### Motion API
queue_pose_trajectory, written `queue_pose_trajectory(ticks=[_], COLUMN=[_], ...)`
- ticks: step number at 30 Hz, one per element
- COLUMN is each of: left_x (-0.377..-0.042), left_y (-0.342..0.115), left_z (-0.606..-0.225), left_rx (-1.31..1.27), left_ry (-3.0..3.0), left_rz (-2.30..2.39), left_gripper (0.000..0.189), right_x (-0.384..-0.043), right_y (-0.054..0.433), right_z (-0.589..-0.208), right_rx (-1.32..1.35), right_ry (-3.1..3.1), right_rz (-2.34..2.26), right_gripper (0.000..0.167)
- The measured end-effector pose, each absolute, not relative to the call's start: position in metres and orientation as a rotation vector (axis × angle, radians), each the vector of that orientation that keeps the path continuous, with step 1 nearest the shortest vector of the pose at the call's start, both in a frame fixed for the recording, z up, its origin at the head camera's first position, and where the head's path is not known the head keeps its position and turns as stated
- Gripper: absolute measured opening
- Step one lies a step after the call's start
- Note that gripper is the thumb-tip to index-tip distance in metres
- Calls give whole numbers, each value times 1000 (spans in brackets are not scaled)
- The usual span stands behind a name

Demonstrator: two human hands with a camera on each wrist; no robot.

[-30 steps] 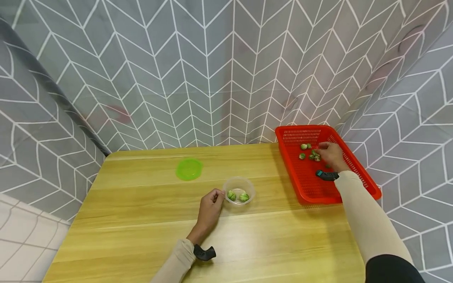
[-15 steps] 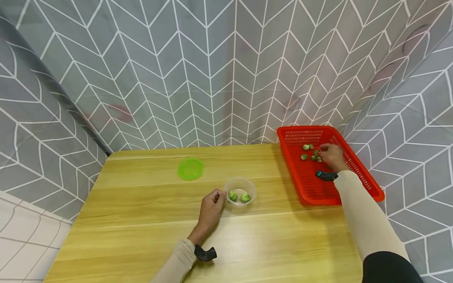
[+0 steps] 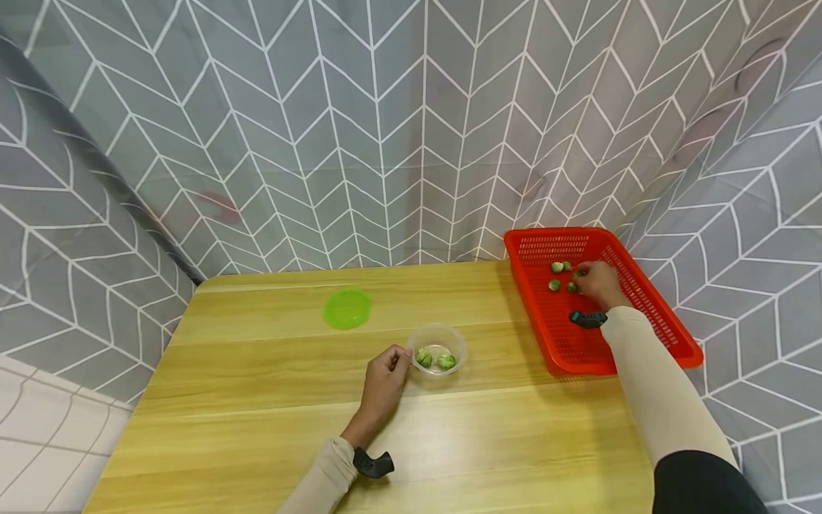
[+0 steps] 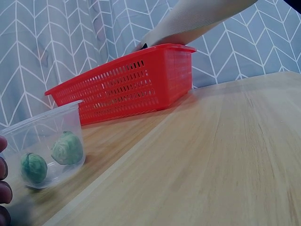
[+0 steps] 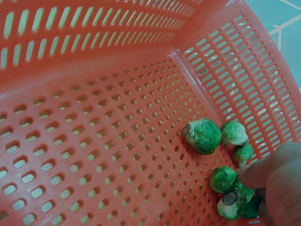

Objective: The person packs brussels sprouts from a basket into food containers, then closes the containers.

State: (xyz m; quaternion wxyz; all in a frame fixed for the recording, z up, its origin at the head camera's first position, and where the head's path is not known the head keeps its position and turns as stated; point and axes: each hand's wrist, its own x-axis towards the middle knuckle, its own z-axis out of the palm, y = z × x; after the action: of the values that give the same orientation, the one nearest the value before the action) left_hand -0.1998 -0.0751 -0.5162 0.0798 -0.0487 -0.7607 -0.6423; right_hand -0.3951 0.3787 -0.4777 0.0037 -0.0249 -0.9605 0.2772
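Observation:
My left hand (image 3: 383, 382) pinches the left rim of a clear round plastic container (image 3: 454, 335). Two Brussels sprouts lie inside it, one left (image 4: 34, 168) and one right (image 4: 67, 148) in the left wrist view. Over on the right, my right hand (image 3: 602, 283) reaches into a red perforated basket (image 3: 565, 343). Its bent fingers (image 5: 254, 175) touch a cluster of several Brussels sprouts (image 5: 223, 179). The hand and the frame edge partly hide that cluster, so whether a sprout is gripped is unclear. Another sprout (image 5: 203, 136) sits just apart from the cluster.
A green round lid (image 3: 347, 308) lies flat on the wooden table (image 3: 257, 400), behind and left of the container. The basket stands at the table's right end. A grey patterned curtain (image 3: 398, 143) hangs along the back and sides.
My right hand has shifted slightly lower over the sprouts and now covers more of them. The left hand stays at the container. The head view has moved a little.

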Motion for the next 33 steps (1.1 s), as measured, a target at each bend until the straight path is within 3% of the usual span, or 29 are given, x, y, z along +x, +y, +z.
queue_pose_trajectory(ticks=[33], left_x=[-201], left_y=[-76], left_z=[-519], left_rx=[-147], left_ry=[-2260], left_rz=[-1922], left_gripper=[25], right_x=[-391], right_y=[373], right_z=[-476], right_rx=[-107], right_ry=[-3013], right_rz=[772], right_gripper=[35])
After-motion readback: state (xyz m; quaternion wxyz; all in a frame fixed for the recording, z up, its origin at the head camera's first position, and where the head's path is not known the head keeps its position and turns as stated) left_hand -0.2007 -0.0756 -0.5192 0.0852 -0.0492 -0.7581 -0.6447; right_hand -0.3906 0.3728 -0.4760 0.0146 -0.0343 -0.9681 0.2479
